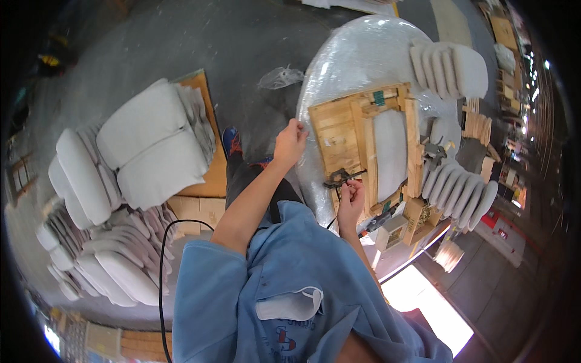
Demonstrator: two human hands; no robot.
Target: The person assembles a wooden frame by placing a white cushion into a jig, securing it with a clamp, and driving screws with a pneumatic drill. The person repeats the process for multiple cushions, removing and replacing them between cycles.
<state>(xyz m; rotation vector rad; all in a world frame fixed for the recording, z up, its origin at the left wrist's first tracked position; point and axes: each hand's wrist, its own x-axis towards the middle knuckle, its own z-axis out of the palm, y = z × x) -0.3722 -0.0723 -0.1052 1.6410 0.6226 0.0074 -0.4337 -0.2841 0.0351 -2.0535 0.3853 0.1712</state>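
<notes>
My right grip [352, 204] is pinched on the near part of the dark clamp [340, 176], at the lower edge of the wooden frame [334, 134]; my left grip [289, 145] is curled in at the rim of the film-wrapped desk [327, 69], just beside the frame's outer edge, and I cannot tell whether its fingertips meet or hold anything. The grey pad [390, 154] lies inside the frame, between its wooden bars; a second clamp [434, 152] sits on the far side.

From here, my fingertips look the likeliest to suffer, since they are right at the clamp's metal parts and could be nipped if it snaps over; the frame might also slide on the glossy film if I push sideways with only one grip clearly on it. If the clamp bears unevenly, I judge the pad could shift or crease between the bars; the power tool [378, 221] rests close to the frame's lower right, so a swing of my right elbow could knock it; the black cable [162, 272] looping at my left could catch and tug me as I turn.
</notes>
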